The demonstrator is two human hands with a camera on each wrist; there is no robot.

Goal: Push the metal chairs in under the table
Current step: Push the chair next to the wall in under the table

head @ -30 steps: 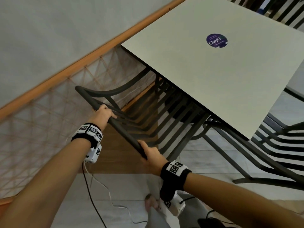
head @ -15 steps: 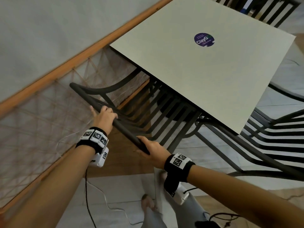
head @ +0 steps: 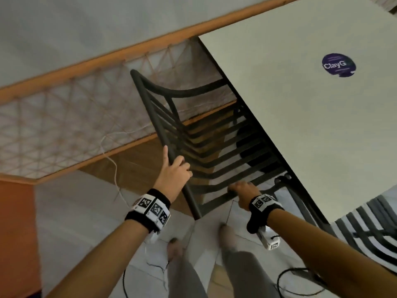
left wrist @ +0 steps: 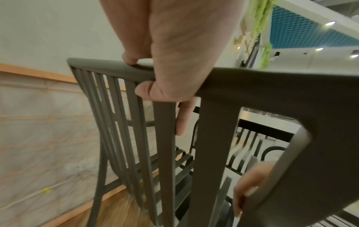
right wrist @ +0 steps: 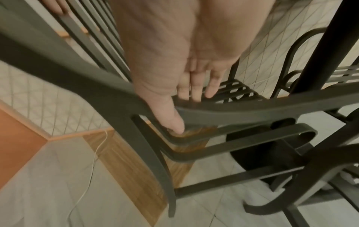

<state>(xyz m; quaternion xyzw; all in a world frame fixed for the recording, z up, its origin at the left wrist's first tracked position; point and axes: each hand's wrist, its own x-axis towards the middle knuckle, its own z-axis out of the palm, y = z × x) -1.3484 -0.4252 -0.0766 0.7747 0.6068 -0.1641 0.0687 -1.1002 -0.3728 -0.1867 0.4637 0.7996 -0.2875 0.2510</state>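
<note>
**Metal chair held by its top rail, seat partly under the table**

The metal chair (head: 189,134) stands between the netted railing (head: 64,117) on the left and the pale table (head: 300,115) on the right. Its slatted seat reaches under the table's near-left edge, while its back and top rail are outside the tabletop, nearer the person.

The left hand (head: 174,171) sits on the top rail about midway along it. In the left wrist view, this hand (left wrist: 174,53) has its fingers curled over the far side of the rail, and the thumb lies along the near face, so it is grasping the chair. In the head view the index finger sticks up straight beside the rail.

Further right, the right hand (head: 242,190) is at the near end of the same rail, where the rail bends into the armrest. The right wrist view shows this hand (right wrist: 174,69) with the thumb hooked under the bend and the fingers reaching over the bar; it too grasps the chair. The chair's frame runs between the two hands, the seat lying beyond them towards the table.

On the table lies a round purple sticker (head: 338,65). At the far right, the slats of a second chair (head: 369,229) show beside the table's near corner. A thin white cable (head: 111,160) trails on the floor below the railing.
</note>
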